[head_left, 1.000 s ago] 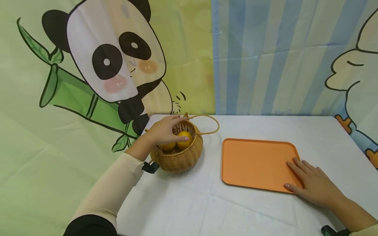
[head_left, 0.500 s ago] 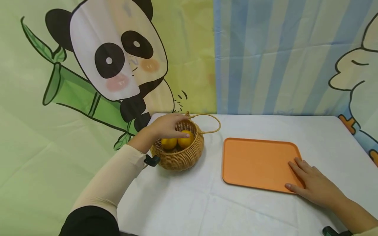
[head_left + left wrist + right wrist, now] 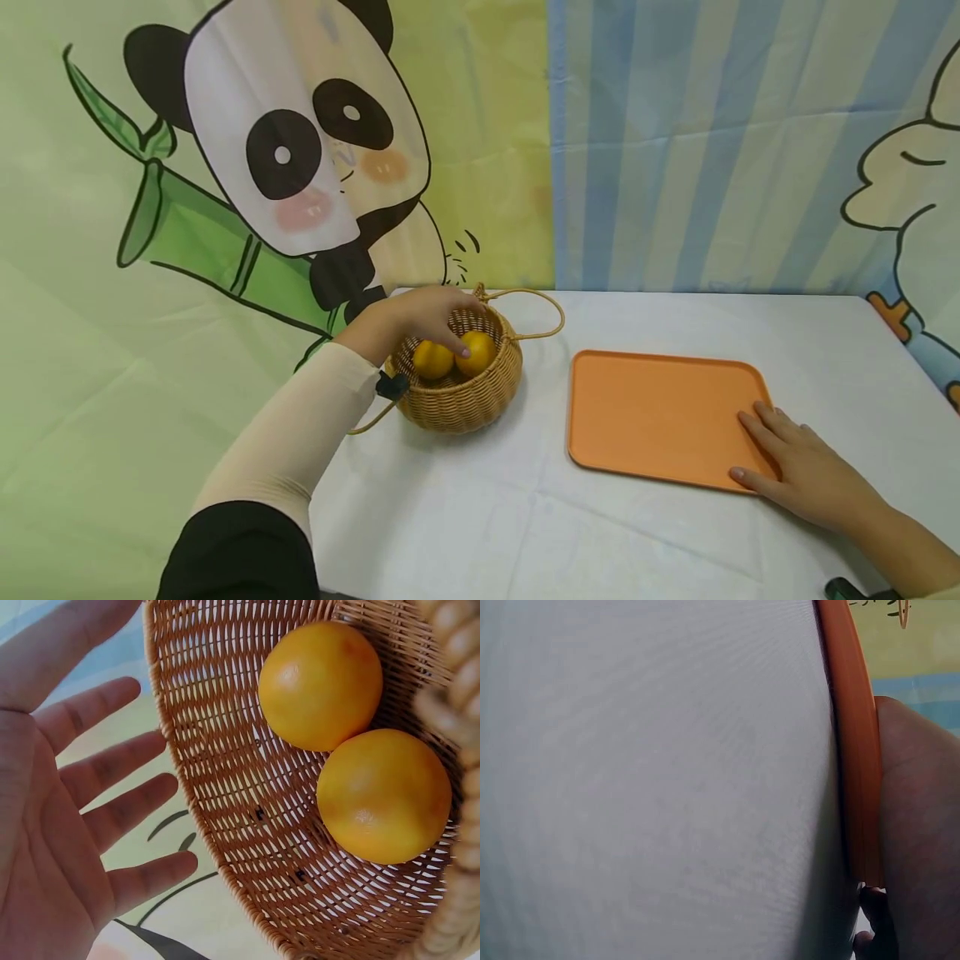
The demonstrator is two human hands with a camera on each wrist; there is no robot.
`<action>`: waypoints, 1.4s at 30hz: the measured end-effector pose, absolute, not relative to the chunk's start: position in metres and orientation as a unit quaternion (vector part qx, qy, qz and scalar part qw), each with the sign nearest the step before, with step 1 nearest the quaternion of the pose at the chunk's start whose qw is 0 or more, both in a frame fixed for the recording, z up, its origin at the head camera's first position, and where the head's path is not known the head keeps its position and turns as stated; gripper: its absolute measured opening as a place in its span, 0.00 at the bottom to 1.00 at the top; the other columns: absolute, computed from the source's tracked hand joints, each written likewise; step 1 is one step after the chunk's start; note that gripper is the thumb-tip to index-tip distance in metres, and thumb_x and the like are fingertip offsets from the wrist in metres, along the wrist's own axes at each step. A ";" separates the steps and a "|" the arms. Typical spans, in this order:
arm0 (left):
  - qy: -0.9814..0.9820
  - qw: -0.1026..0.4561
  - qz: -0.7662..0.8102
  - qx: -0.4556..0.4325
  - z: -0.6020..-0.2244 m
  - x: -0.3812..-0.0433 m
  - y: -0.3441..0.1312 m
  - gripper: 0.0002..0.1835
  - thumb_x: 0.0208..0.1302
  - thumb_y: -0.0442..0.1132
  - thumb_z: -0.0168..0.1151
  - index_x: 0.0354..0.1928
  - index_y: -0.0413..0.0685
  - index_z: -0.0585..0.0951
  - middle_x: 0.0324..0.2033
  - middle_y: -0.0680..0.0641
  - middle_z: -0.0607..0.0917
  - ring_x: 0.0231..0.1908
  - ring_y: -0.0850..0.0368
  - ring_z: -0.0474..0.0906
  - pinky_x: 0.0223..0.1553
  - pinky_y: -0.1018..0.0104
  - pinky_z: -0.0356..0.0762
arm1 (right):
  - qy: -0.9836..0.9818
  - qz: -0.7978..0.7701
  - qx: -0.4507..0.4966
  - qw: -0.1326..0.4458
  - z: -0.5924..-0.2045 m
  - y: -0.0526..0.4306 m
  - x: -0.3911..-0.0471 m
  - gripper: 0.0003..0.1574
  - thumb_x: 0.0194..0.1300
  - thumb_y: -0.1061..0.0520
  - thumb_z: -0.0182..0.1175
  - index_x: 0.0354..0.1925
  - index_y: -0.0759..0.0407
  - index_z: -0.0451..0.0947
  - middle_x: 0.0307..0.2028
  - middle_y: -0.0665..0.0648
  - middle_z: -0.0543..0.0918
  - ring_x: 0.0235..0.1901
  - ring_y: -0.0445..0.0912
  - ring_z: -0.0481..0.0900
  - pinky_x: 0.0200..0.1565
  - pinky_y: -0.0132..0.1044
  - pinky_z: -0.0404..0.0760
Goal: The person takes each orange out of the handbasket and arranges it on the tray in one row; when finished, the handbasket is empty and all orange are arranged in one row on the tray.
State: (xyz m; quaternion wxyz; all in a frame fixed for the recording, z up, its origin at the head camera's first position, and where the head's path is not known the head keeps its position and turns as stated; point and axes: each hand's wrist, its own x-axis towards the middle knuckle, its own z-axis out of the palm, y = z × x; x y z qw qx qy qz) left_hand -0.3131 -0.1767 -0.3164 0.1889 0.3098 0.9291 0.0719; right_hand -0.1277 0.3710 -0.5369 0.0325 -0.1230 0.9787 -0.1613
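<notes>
My left hand reaches over a round wicker basket, thumb overlapping one of two oranges inside. One orange lies on the left, the other orange beside it. In the left wrist view the fingers of that hand spread relaxed at the rim of the basket, nothing between them; the upper orange and lower orange touch. My right hand rests with straight fingers on the right edge of an orange tray. The right wrist view shows it against the tray's side.
A white cloth covers the table. One basket handle sticks out toward the tray, another handle hangs out at the left. Behind the table hangs a printed backdrop with a panda and stripes.
The left hand has shifted slightly back over the basket, its thumb now angled downward, baring more of both oranges. The right hand stays on the tray. The head view has drifted a little.
</notes>
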 end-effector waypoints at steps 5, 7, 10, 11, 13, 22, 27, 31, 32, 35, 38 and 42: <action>0.926 0.216 0.079 0.298 -0.318 -0.322 -0.178 0.44 0.60 0.56 0.81 0.76 0.55 0.75 0.77 0.48 0.72 0.77 0.43 0.64 0.75 0.44 0.63 | 0.979 -0.163 -0.118 0.037 -0.536 0.372 -0.127 0.68 0.69 0.23 0.62 0.81 0.72 0.57 0.79 0.80 0.52 0.77 0.77 0.48 0.77 0.66 0.31; 0.926 0.228 0.087 0.290 -0.320 -0.326 -0.179 0.44 0.61 0.56 0.80 0.77 0.55 0.75 0.76 0.48 0.72 0.76 0.42 0.65 0.74 0.43 0.65 | 0.979 -0.162 -0.116 0.036 -0.536 0.372 -0.127 0.68 0.69 0.23 0.62 0.80 0.72 0.57 0.79 0.80 0.52 0.77 0.78 0.48 0.77 0.67 0.32; 0.923 0.244 0.105 0.277 -0.323 -0.332 -0.181 0.43 0.62 0.56 0.80 0.77 0.56 0.74 0.75 0.48 0.73 0.74 0.40 0.67 0.72 0.43 0.67 | 0.980 -0.162 -0.114 0.035 -0.537 0.373 -0.126 0.67 0.69 0.23 0.62 0.80 0.72 0.57 0.79 0.80 0.52 0.78 0.77 0.47 0.77 0.67 0.31; 0.922 0.247 0.111 0.276 -0.325 -0.334 -0.182 0.43 0.62 0.56 0.79 0.77 0.55 0.74 0.75 0.48 0.73 0.74 0.39 0.67 0.72 0.43 0.67 | 0.980 -0.163 -0.113 0.035 -0.537 0.373 -0.125 0.67 0.69 0.23 0.62 0.80 0.72 0.57 0.79 0.80 0.52 0.78 0.77 0.47 0.77 0.66 0.31; 0.921 0.251 0.118 0.274 -0.327 -0.338 -0.184 0.44 0.62 0.56 0.79 0.77 0.55 0.74 0.75 0.48 0.72 0.74 0.39 0.67 0.73 0.43 0.66 | 0.980 -0.162 -0.114 0.035 -0.538 0.373 -0.125 0.67 0.70 0.24 0.61 0.81 0.72 0.57 0.79 0.80 0.52 0.78 0.77 0.47 0.77 0.65 0.30; 0.913 0.275 0.159 0.257 -0.346 -0.347 -0.187 0.47 0.59 0.59 0.80 0.79 0.57 0.72 0.78 0.47 0.69 0.77 0.40 0.63 0.75 0.41 0.62 | 0.978 -0.168 -0.120 0.035 -0.540 0.373 -0.124 0.66 0.71 0.25 0.61 0.82 0.70 0.55 0.81 0.78 0.50 0.79 0.75 0.44 0.77 0.57 0.22; 0.901 0.290 0.189 0.262 -0.355 -0.350 -0.185 0.49 0.59 0.54 0.81 0.80 0.57 0.68 0.78 0.45 0.68 0.77 0.40 0.63 0.75 0.42 0.62 | 0.976 -0.173 -0.125 0.031 -0.541 0.373 -0.123 0.64 0.72 0.27 0.62 0.83 0.69 0.53 0.81 0.77 0.49 0.80 0.75 0.44 0.77 0.53 0.20; 0.890 0.303 0.216 0.263 -0.362 -0.354 -0.185 0.48 0.62 0.48 0.80 0.81 0.52 0.67 0.78 0.42 0.67 0.76 0.39 0.63 0.75 0.42 0.62 | 0.977 -0.171 -0.122 0.031 -0.541 0.372 -0.124 0.65 0.72 0.26 0.61 0.83 0.68 0.52 0.82 0.77 0.47 0.80 0.75 0.43 0.77 0.54 0.20; 0.889 0.303 0.220 0.262 -0.363 -0.355 -0.185 0.47 0.63 0.47 0.79 0.81 0.52 0.67 0.78 0.42 0.68 0.76 0.39 0.63 0.75 0.42 0.62 | 0.977 -0.172 -0.122 0.031 -0.541 0.371 -0.125 0.66 0.72 0.25 0.61 0.83 0.68 0.52 0.82 0.76 0.47 0.80 0.75 0.43 0.77 0.54 0.20; 0.890 0.307 0.225 0.252 -0.366 -0.357 -0.187 0.46 0.63 0.47 0.79 0.80 0.51 0.67 0.78 0.43 0.67 0.77 0.40 0.62 0.76 0.41 0.61 | 0.977 -0.173 -0.121 0.033 -0.541 0.371 -0.125 0.66 0.72 0.25 0.61 0.83 0.68 0.52 0.82 0.76 0.47 0.80 0.75 0.43 0.77 0.54 0.21; 0.893 0.313 0.223 0.236 -0.368 -0.357 -0.188 0.46 0.63 0.49 0.79 0.80 0.53 0.68 0.79 0.44 0.66 0.79 0.41 0.58 0.77 0.40 0.58 | 0.977 -0.173 -0.118 0.037 -0.541 0.371 -0.126 0.66 0.71 0.25 0.61 0.83 0.68 0.52 0.82 0.77 0.47 0.80 0.74 0.43 0.77 0.55 0.21; 0.897 0.318 0.213 0.221 -0.369 -0.359 -0.186 0.46 0.62 0.49 0.80 0.80 0.55 0.69 0.80 0.45 0.66 0.80 0.41 0.56 0.77 0.38 0.56 | 0.978 -0.170 -0.111 0.042 -0.542 0.371 -0.128 0.67 0.71 0.24 0.60 0.83 0.69 0.52 0.82 0.77 0.46 0.80 0.75 0.42 0.76 0.56 0.20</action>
